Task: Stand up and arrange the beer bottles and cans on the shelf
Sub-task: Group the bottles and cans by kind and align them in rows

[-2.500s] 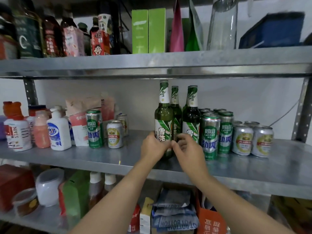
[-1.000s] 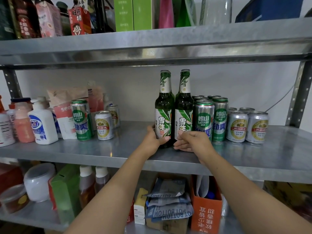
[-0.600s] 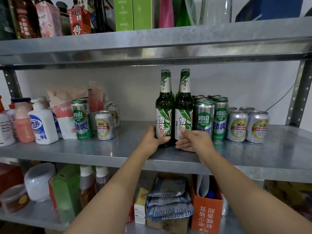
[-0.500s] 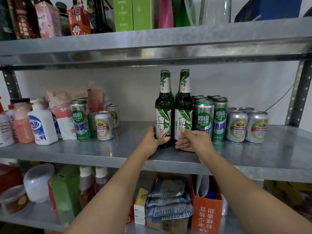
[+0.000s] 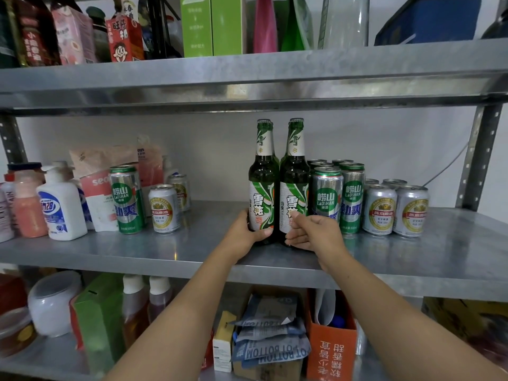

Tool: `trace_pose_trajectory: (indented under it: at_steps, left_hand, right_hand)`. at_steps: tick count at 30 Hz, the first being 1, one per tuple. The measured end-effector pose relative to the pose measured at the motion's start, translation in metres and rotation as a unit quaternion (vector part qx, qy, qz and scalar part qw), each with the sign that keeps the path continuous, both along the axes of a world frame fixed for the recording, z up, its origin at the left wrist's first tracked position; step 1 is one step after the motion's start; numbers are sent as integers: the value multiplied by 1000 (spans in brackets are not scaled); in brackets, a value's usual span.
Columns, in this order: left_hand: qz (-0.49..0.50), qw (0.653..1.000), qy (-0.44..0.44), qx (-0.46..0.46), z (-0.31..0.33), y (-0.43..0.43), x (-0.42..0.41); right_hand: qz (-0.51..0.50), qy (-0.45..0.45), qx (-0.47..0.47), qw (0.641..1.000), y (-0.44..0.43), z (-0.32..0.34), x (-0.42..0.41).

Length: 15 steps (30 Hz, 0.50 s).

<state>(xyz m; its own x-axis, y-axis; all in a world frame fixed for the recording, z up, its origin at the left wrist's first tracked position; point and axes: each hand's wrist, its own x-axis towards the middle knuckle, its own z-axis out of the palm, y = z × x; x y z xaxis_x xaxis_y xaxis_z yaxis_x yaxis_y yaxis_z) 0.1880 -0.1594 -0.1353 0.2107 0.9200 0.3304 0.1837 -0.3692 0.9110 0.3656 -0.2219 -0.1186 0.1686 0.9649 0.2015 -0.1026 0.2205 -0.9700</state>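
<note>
Item: two green Snow beer bottles, frame centre, upright and touching on the middle shelf (image 5: 192,251). My left hand (image 5: 244,233) wraps the left bottle (image 5: 262,188); my right hand (image 5: 313,233) has loose fingertips on the right bottle (image 5: 293,188), possibly not gripping. Risk: a nudge could tip glass into the LAOSHAN cans (image 5: 327,193) just right. Stray LAOSHAN can (image 5: 127,199) sits centre-left.

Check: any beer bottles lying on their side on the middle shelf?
No: the two front bottles stand upright, side by side on the middle shelf, with no bottle lying down in view.
</note>
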Motion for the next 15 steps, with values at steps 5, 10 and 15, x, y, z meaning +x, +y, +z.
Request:
trace_pose_trajectory:
  at_steps: [5,10,15]
  left_hand:
    - [-10,1000,2,-8,0,-1,-2]
    - [-1,1000,10,-9,1,-2,-2]
    - [5,1000,21,-9,2,-5,-1]
  right_hand:
    - [10,1,3,1000,0,-1,0]
    - [14,-3,13,1000,-1,0,0]
    - [17,-7,14,1000,-1,-1,0]
